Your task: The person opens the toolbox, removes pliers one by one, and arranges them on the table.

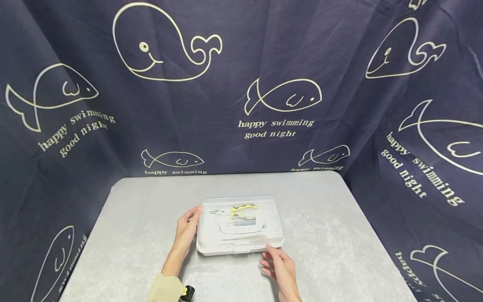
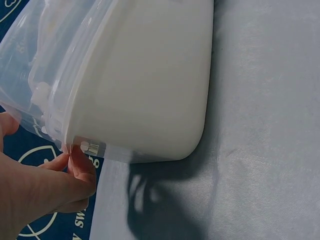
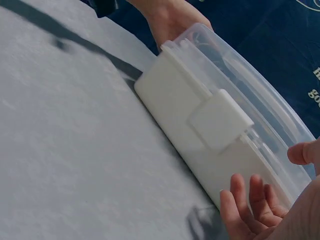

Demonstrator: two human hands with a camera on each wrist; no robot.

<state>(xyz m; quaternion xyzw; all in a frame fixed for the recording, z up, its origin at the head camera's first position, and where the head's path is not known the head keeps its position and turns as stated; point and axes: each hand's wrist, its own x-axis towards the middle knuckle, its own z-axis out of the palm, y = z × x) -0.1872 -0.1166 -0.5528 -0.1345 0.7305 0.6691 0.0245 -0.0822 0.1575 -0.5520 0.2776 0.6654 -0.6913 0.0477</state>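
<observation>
A white plastic storage box (image 1: 215, 252) with a clear lid (image 1: 210, 235) sits on the table, its latch (image 3: 222, 120) lying flat over the front. Through the lid show pliers (image 1: 243, 207) with yellow and black handles. My left hand (image 1: 187, 228) grips the box's left side, thumb against the lid and bent fingers (image 2: 82, 170) at the rim. At the front right corner is my right hand (image 1: 280, 266). Its thumb (image 3: 300, 152) lies at the lid's edge, while its loosely bent fingers (image 3: 255, 200) stand before the front wall.
The grey table (image 1: 339, 239) extends around the box on all sides. Dark blue curtains (image 1: 226, 105) with whale and fish drawings hang behind and at both sides. A beige sleeve (image 1: 164, 287) and a small black and yellow item (image 1: 187, 292) are at my left wrist.
</observation>
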